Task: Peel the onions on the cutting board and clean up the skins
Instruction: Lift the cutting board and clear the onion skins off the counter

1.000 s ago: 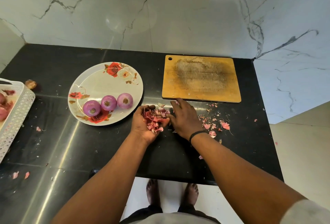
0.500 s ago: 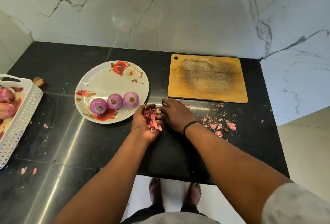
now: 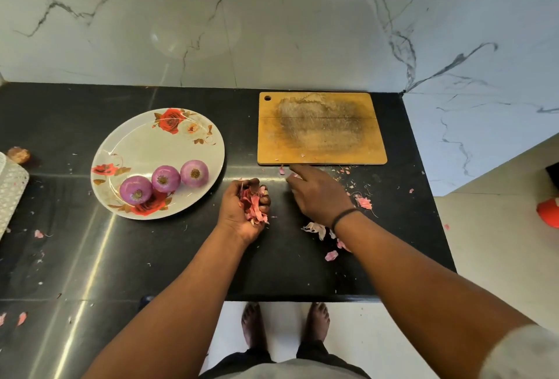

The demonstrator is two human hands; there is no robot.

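We hold a bunch of onion skins [image 3: 254,204] in the left hand [image 3: 242,212], palm up, with the fingers curled round the bunch; this grip rests on the black bench [image 3: 75,257] just right of the plate [image 3: 157,142]. The right hand [image 3: 320,194] lies palm down on the bench, fingers spread and straight, reaching toward the near edge of the cutting board [image 3: 322,129]; its index fingertip is just beside a small skin flake [image 3: 282,170] there. Whether it touches the flake we cannot tell.

The cutting board lies flat, long axis running left to right, with its hanging hole at the far left corner. Only a few tiny flakes sit on its near edge.

Three peeled onions [image 3: 165,180] sit in a row on the near part of the plate, cut ends facing up. The row runs from near left to far right.

Loose skins [image 3: 317,229] are scattered on the bench near and right of the right wrist.
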